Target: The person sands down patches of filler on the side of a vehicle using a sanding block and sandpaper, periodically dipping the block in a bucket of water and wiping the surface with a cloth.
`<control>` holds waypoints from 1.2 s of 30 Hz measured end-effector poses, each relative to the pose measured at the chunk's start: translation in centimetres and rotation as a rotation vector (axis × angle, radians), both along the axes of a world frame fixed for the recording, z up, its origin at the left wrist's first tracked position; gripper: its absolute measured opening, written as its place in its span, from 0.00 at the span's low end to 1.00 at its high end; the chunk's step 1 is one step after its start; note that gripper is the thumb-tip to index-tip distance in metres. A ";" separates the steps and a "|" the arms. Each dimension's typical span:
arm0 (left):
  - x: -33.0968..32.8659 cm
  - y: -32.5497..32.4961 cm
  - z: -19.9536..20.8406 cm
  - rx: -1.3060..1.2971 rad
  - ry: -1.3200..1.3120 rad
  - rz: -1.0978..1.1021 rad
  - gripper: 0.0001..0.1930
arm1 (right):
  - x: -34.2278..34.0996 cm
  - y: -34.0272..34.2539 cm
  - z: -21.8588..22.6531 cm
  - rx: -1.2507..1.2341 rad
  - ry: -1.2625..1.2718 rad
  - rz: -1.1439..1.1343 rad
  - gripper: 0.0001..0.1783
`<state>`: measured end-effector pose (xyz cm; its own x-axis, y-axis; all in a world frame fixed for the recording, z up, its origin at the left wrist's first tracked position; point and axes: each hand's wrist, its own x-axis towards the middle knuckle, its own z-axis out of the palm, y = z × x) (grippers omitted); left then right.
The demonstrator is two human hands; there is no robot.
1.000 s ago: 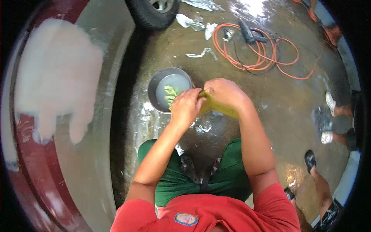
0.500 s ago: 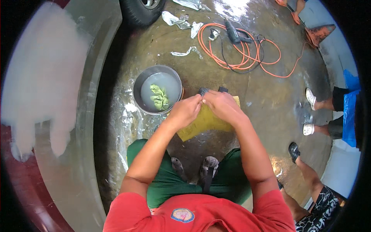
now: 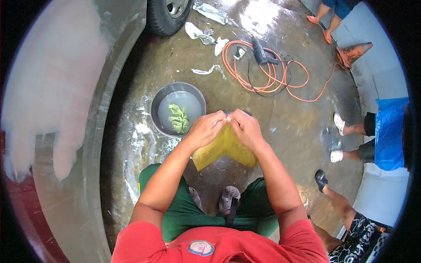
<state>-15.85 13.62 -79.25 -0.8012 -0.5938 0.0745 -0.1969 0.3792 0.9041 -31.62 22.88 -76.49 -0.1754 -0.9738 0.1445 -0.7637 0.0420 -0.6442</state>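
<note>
A yellow sheet of what looks like sandpaper (image 3: 205,154) hangs between my hands over the wet floor, in front of my knees. Bent along its middle, it spreads into two flaps toward me, with a dark face showing at its far edge. My left hand (image 3: 207,129) pinches the far edge, fingers closed. Close against it, my right hand (image 3: 246,129) grips the same edge, and the two thumbs nearly meet at the bend. Just beyond my left hand stands a grey round basin (image 3: 154,105) of cloudy water holding a crumpled green cloth (image 3: 178,118).
A car's body panel (image 3: 105,83) with a pale patch runs along my left, with a wheel (image 3: 169,19) beyond. Ahead lie a corded power tool (image 3: 259,51), a coiled orange cord (image 3: 302,72) and torn plastic scraps (image 3: 199,33). Other people's legs (image 3: 353,129) line the right wall.
The sheet has become more sharply bent at its middle, its flaps now lower on both sides. My hands have drawn slightly left together. The whole view has shifted a little.
</note>
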 end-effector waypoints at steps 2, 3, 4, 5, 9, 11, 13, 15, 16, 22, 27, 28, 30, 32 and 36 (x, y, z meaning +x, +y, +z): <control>0.0 -0.1 0.1 0.018 0.044 0.009 0.10 | 0.1 0.0 0.5 -0.023 -0.076 0.004 0.08; 0.0 -0.1 0.3 0.039 0.068 0.019 0.10 | 0.1 0.0 0.7 0.018 -0.149 -0.020 0.08; 0.1 -0.2 0.5 0.031 0.092 0.030 0.10 | -0.1 0.1 1.0 -0.035 -0.145 -0.027 0.08; 0.3 -0.4 0.9 0.018 0.051 0.022 0.10 | -0.3 0.2 1.3 -0.029 -0.079 0.026 0.09; 1.6 -1.0 2.4 -0.197 -0.150 0.014 0.10 | -1.8 0.6 2.3 0.142 0.136 0.097 0.12; 2.2 -1.2 2.8 -0.231 -0.193 -0.005 0.10 | -2.7 0.7 2.8 0.163 0.132 0.132 0.12; 2.6 -1.4 2.8 -0.318 -0.242 0.021 0.12 | -3.4 0.8 3.1 0.156 0.143 0.135 0.12; 2.7 -1.7 2.7 -0.413 -0.217 0.058 0.13 | -3.8 0.7 3.4 0.158 0.230 0.065 0.12; 2.7 -2.0 2.6 -0.502 -0.199 0.105 0.13 | -3.9 0.6 3.4 0.161 0.229 0.060 0.12; 3.2 -2.8 2.7 -0.400 -0.218 0.153 0.15 | -4.0 0.6 3.5 0.019 0.314 -0.039 0.15; 4.0 -3.6 3.0 -0.249 -0.175 0.124 0.18 | -4.2 0.9 3.5 -0.131 0.363 0.014 0.17; 4.0 -3.7 3.0 -0.228 -0.144 0.114 0.17 | -4.4 0.9 3.6 -0.117 0.357 0.008 0.17; 4.2 -3.9 2.9 -0.207 -0.114 0.103 0.17 | -4.7 0.9 4.0 -0.143 0.364 -0.043 0.16; 4.2 -4.3 2.7 -0.069 -0.046 0.183 0.17 | -5.0 1.0 4.6 -0.171 0.323 -0.112 0.15; 3.5 -4.7 1.0 1.031 0.622 0.109 0.35 | -5.1 1.3 5.8 -0.181 -0.071 -0.289 0.14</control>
